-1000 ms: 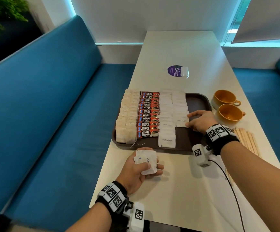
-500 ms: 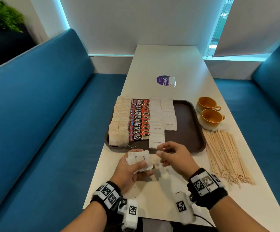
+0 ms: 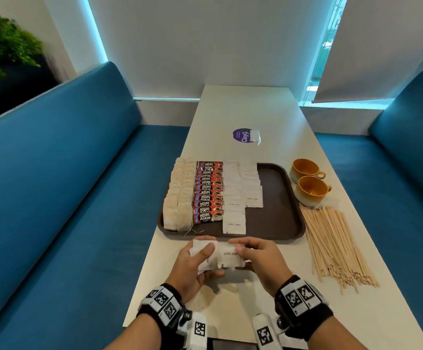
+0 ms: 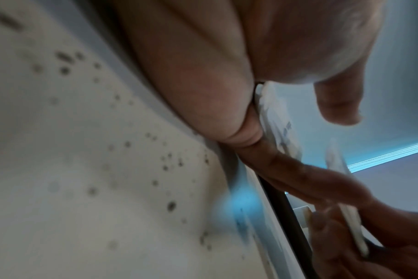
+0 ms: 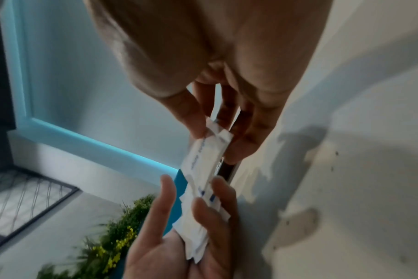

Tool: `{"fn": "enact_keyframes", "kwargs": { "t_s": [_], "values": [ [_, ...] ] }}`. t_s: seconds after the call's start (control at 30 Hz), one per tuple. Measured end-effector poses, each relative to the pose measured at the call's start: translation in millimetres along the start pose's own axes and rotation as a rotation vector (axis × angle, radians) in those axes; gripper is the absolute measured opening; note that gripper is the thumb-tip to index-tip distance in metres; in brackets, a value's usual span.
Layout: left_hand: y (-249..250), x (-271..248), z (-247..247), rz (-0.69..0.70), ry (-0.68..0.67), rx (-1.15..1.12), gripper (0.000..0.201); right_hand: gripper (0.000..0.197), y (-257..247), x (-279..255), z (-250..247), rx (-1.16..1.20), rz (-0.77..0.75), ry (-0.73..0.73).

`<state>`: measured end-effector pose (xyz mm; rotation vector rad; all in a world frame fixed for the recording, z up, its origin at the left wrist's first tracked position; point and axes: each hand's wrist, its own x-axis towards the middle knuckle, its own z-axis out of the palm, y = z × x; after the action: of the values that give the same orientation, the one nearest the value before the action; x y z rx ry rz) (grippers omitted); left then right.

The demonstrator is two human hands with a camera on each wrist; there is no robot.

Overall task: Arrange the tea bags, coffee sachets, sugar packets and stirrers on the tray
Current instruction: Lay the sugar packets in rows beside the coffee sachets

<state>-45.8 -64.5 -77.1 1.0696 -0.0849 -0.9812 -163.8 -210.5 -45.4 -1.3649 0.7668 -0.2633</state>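
Pinching one flat white-sugar packet from the left hand's gripped paper stack, the right hand hovers near the brown tray

— Where does the head camera sit?
— Up high, facing forward and down the table, tray mid-frame.
— And the wrist ones?
— Very close, each looking along its palm. The left faces the right hand; the right faces the left hand. All three share the packets between them.
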Motion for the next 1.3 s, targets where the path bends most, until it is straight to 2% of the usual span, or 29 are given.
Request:
{"fn": "enact_keyframes", "kwargs": {
  "t_s": [0.17, 0.33, 0.47, 0.6, 0.73, 1.03, 1.13, 1.3],
  "values": [
    [-5.8, 2.5, -4.3, 0.003, -0.069, 0.071, 0.061, 0.020, -3.4, 1.6, -3.2, -0.075, -0.113, 0.053],
    [-7.6, 5.0, -3.4, 0.015, -0.032, 0.033, 0.055, 0.013, -3.8, -0.7, -6.3, -0.029, -0.132, 0.048],
    [-8.3, 5.1, -3.2, 0.032, -0.023, 0.007, 0.056, 0.024, -0.8, -8.1, -13.3, -0.096, -0.113, -0.031],
    [-8.5, 4.7, -2.8, 0.037, -0.030, 0.020, 0.049, 0.038, -0.3, -10.8, -16.9, -0.095, -0.109, -0.047],
    [-7.2, 3.3, -2.2, 0.034, -0.024, 0.034, 0.048, 0.044, -2.7, -9.9, -17.1, -0.078, -0.105, -0.056],
    [-6.1, 4.7, -2.6, 0.034, -0.025, -0.004, 0.052, 0.039, -12.4, -1.3, -22.4, -0.051, -0.051, -0.091],
    [-4.1, 4.5, -2.8, 0.034, -0.060, -0.007, 0.048, 0.039, -26.3, 11.5, -32.3, -0.095, -0.063, -0.043],
    [-2.0, 6.0, -2.0, 0.017, -0.048, 0.000, 0.058, 0.037, -55.1, 58.6, -68.8, -0.092, -0.072, 0.155]
  ]
}}
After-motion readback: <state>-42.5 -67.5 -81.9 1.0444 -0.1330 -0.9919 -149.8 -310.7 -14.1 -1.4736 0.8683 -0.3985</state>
